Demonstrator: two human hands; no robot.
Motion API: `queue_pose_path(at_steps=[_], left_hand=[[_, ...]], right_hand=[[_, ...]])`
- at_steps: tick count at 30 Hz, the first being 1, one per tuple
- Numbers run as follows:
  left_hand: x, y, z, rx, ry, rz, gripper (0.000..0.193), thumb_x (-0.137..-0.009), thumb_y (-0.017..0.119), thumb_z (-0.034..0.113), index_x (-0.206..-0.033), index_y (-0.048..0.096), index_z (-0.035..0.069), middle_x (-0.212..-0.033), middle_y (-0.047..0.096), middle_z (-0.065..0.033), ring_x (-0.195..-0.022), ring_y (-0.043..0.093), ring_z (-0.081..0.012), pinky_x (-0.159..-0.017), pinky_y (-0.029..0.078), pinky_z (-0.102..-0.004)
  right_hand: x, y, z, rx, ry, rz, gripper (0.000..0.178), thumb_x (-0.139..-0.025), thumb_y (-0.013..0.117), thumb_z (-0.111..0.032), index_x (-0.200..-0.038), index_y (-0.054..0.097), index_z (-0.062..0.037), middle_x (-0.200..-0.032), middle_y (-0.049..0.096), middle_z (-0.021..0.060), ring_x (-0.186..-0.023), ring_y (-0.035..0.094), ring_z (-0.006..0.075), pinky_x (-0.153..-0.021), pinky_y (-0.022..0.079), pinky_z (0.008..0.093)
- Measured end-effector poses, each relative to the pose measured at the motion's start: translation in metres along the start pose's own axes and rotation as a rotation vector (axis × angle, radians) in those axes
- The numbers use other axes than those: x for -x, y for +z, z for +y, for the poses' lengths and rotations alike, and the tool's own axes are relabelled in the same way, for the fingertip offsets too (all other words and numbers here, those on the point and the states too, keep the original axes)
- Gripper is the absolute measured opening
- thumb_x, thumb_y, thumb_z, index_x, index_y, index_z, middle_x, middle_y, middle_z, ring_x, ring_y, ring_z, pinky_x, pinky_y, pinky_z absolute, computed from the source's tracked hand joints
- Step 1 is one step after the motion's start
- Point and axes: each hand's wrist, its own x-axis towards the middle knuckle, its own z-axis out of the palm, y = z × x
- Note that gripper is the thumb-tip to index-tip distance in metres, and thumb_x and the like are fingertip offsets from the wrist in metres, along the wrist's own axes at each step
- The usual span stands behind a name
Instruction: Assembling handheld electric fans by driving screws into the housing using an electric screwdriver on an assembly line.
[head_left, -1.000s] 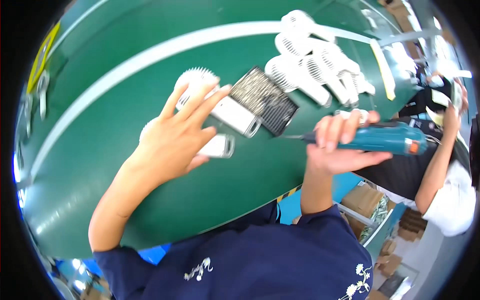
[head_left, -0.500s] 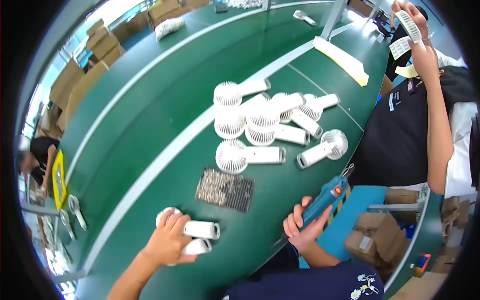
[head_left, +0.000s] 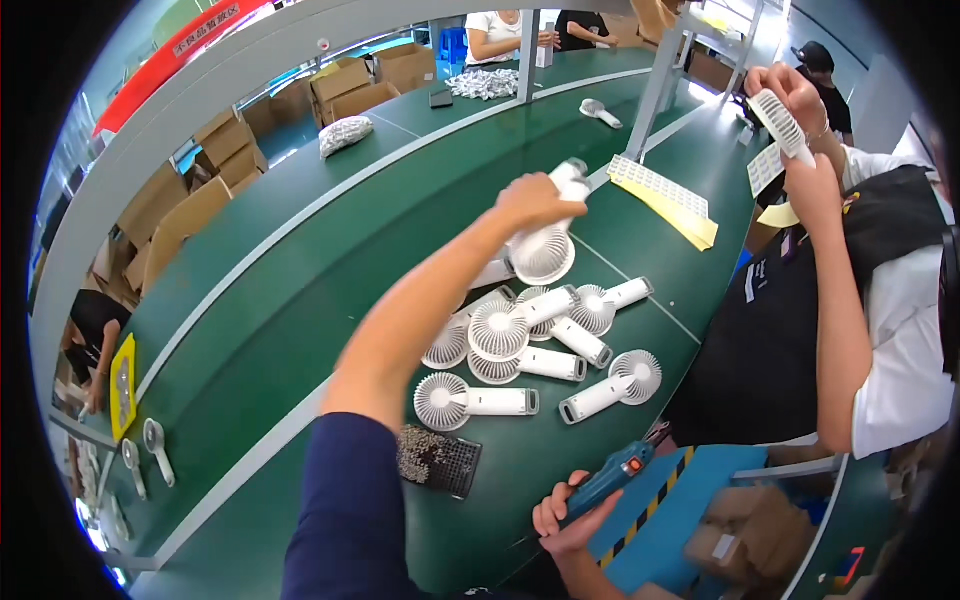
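The left hand (head_left: 540, 203) is wrapped round the handle of a white handheld fan (head_left: 545, 256), over the far side of a loose pile of fans (head_left: 498, 332) on the green table (head_left: 270, 330); the round, ribbed head points back toward the person and the handle's end sticks out past the fingers, though whether a second fan sits in the same grasp, or whether the head touches the ones beneath, I cannot tell. The right hand (head_left: 572, 515) has its fingers curled about a teal electric screwdriver (head_left: 608, 483), near the table's close edge, with a black tray of small screws (head_left: 462, 465) to its left. The fan is probably light and stiff, its casing hard plastic by the look of it, and the glossy handle could slip a little in dry fingers. The handle seems the best place to hold, a full wrap rather than a pinch, since the head is wide and may tip the balance that way. The thin ribs of the grille (the part I would least like to squeeze) look the most fragile, so pressure there is better kept gentle
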Motion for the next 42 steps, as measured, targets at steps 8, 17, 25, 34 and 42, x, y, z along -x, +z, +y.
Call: queue_pose_path(at_steps=[8,17,25,34,42], left_hand=[[-0.019,0.109,-0.006,-0.242,-0.199,0.001,0.064,-0.073,0.069,0.057,-0.12,0.069,0.012,-0.128,0.061,-0.0154,-0.123,0.051,-0.0374,-0.097,0.04,-0.0603],[0.116,0.032,-0.031,0.209,0.367,0.498,0.04,-0.076,0.072,0.045,-0.089,0.072,0.007,-0.111,0.064,-0.0142,-0.116,0.052,-0.0331,-0.094,0.04,-0.0501],[0.522,-0.132,-0.247,-0.522,-0.728,0.855,0.051,-0.079,0.072,0.031,-0.125,0.058,0.012,-0.124,0.059,-0.0121,-0.118,0.051,-0.0344,-0.096,0.043,-0.0482],[0.673,-0.223,-0.408,-0.81,-1.408,0.82,0.066,-0.085,0.069,0.043,-0.129,0.047,0.0,-0.124,0.053,-0.0209,-0.116,0.049,-0.0361,-0.096,0.04,-0.0501],[0.746,-0.298,-0.467,-1.131,-1.47,0.504,0.063,-0.087,0.06,0.053,-0.123,0.061,0.002,-0.133,0.052,-0.0215,-0.126,0.046,-0.0372,-0.1,0.041,-0.0495]], right_hand=[[-0.001,-0.002,0.013,0.166,-0.033,0.038,0.077,-0.087,0.029,-0.082,-0.113,0.05,-0.0119,-0.061,0.047,0.0058,-0.039,0.045,0.0182,-0.037,0.037,0.0327],[-0.017,0.016,0.001,0.453,-0.222,0.063,0.065,-0.096,0.03,-0.069,-0.117,0.048,-0.0093,-0.062,0.045,0.003,-0.036,0.039,0.011,-0.031,0.035,0.0223],[-0.013,0.009,-0.002,0.47,-0.019,-0.098,0.06,-0.099,0.035,-0.06,-0.12,0.045,-0.0052,-0.07,0.047,0.0044,-0.044,0.04,0.0101,-0.038,0.039,0.0218],[-0.019,0.006,-0.029,0.519,0.265,-0.102,0.077,-0.087,0.041,-0.077,-0.124,0.047,-0.01,-0.072,0.053,0.0077,-0.049,0.046,0.02,-0.044,0.037,0.0323],[-0.03,0.002,-0.003,0.494,0.073,0.065,0.077,-0.091,0.025,-0.076,-0.103,0.055,-0.0067,-0.064,0.055,0.008,-0.039,0.043,0.017,-0.034,0.036,0.0296]])
